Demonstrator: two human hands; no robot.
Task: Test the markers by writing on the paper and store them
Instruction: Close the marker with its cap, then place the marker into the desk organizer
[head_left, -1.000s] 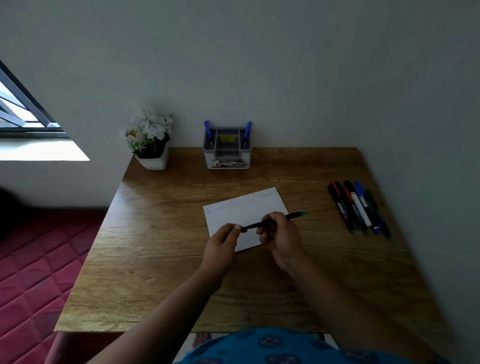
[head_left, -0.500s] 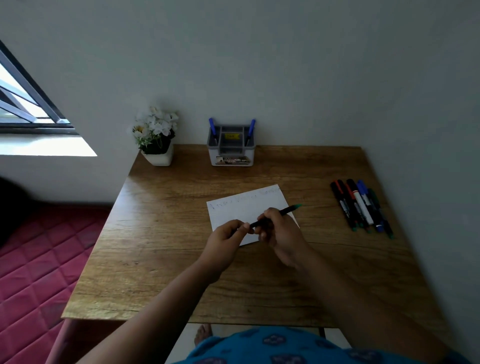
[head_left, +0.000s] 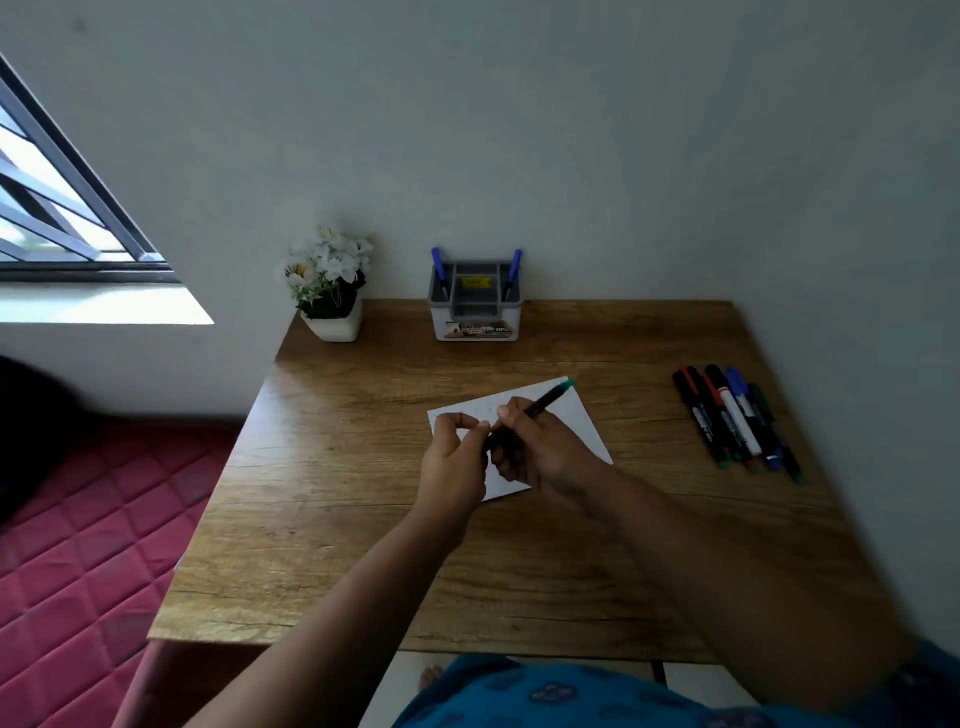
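A person sits at a wooden desk (head_left: 363, 519), both hands raised just above a white sheet of paper (head_left: 582, 431) in the middle of it. The right hand (head_left: 540, 452) curls its fingers around a dark marker (head_left: 540, 402), whose green end points up and away to the right. The left hand (head_left: 452, 462) pinches thumb and fingertips at the marker's near end, which the fingers hide; whether a cap is there cannot be told.

The step appears to be pulling off or pressing on the cap. It goes best with the barrel held firm, the pinch moving straight along the marker's length, and the tip kept away from skin and desk.

The paper bears a faint row of marks along its far edge. Five more markers (head_left: 737, 421) lie side by side near the desk's right edge. A grey pen holder (head_left: 475, 312) at the back wall holds two blue pens (head_left: 514, 267). A potted white flower (head_left: 332, 286) stands to its left.
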